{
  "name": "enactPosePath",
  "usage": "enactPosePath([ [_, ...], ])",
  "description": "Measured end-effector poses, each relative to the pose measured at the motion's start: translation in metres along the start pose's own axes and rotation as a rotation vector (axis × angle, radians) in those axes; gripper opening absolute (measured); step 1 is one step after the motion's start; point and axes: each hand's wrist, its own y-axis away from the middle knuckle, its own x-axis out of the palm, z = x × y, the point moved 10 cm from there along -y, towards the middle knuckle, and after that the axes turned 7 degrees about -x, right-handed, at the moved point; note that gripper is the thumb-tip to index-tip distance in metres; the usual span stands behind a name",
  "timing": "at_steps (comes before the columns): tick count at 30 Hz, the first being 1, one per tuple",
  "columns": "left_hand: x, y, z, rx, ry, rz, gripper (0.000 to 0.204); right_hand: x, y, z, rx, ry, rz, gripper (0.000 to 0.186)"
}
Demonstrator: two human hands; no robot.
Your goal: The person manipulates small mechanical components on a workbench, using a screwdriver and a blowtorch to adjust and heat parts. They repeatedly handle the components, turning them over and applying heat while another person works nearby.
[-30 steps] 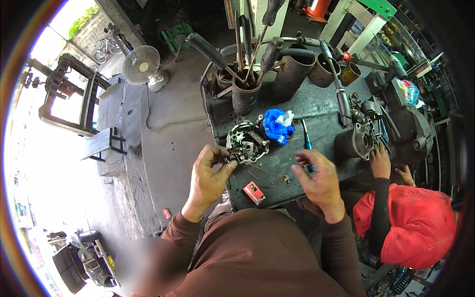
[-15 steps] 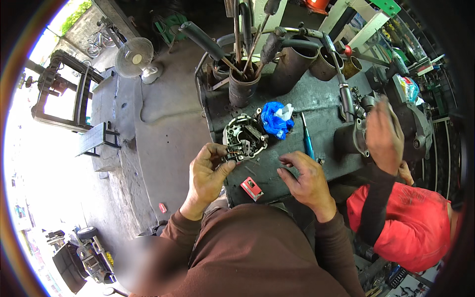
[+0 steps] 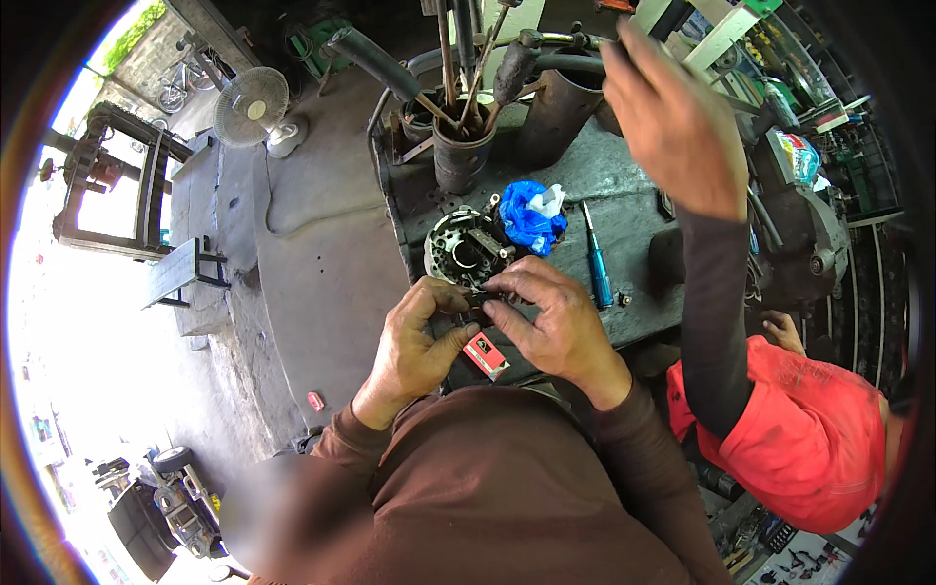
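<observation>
A small dark part [image 3: 476, 300] with metal bits, its shape mostly covered by fingers, is held between my two hands. My left hand [image 3: 402, 353] pinches it from the left, thumb below. From the right, my right hand [image 3: 558, 327] closes thumb and fingertips on its other end. Just beyond my fingers, a round metal housing [image 3: 450, 246], like an alternator's end frame, lies on the dark workbench [image 3: 634, 336]. Below my fingertips sits a small red box [image 3: 486, 357]. A crumpled blue plastic bag [image 3: 527, 222] with something white in it touches the housing's right side.
A blue-handled screwdriver [image 3: 598, 261] lies right of the bag. Farther back stand a can of long tools [image 3: 462, 161] and a dark cylinder [image 3: 559, 122]. At right, a co-worker in a red shirt [image 3: 809, 439] reaches an arm [image 3: 717, 292] over the bench.
My right hand has moved left and closed on the small dark part, which my left hand held away from it before. The co-worker's hand has swung up and left across the bench.
</observation>
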Motion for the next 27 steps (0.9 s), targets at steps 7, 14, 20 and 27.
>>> enactPosePath([
  [7, 0.013, 0.009, 0.013, -0.025, 0.209, 0.074, 0.029, 0.016, 0.011, -0.053, 0.431, -0.39, 0.132, 0.014],
  [14, 0.018, 0.016, 0.022, -0.058, 0.423, 0.112, 0.03, 0.027, 0.023, -0.066, 0.581, -0.528, 0.148, 0.02],
  [20, 0.015, 0.016, 0.027, -0.146, 0.503, 0.115, 0.03, 0.019, 0.027, -0.037, 0.445, -0.463, 0.162, 0.022],
  [27, 0.019, 0.014, 0.02, -0.127, 0.455, 0.139, 0.028, 0.013, 0.021, -0.036, 0.278, -0.311, 0.06, 0.022],
])
